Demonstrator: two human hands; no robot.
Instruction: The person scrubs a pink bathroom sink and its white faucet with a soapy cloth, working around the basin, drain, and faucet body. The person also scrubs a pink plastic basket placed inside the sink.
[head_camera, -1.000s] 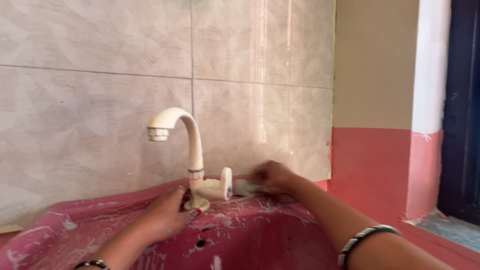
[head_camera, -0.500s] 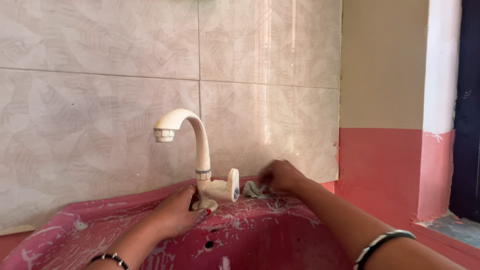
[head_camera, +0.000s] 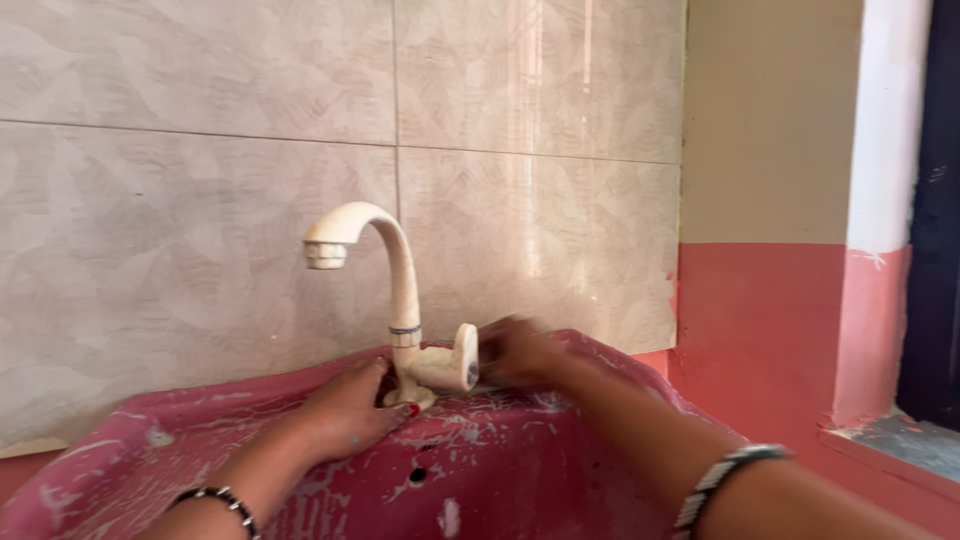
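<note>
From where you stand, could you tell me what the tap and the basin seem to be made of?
The tap looks like cream moulded plastic, dull with no metallic shine, though coated metal is possible. The basin looks like glazed ceramic in deep pink, smooth and slightly glossy, smeared with whitish residue; hard plastic cannot be ruled out.

One tap, one basin, two hands of mine, two bracelets.

I count one cream tap (head_camera: 390, 290) with a single curved spout and one lever handle (head_camera: 464, 357) at its base. There is one pink basin (head_camera: 560, 470), streaked with white, and in its back wall I see one small round hole (head_camera: 417, 476). Two of my hands are in view: my left hand (head_camera: 350, 412) and my right hand (head_camera: 520, 352). Each wrist carries one bracelet, so two in all: a dark beaded one (head_camera: 212, 500) and a black and white one (head_camera: 722, 478). On the wall behind I count four large pale tiles (head_camera: 200, 250).
</note>
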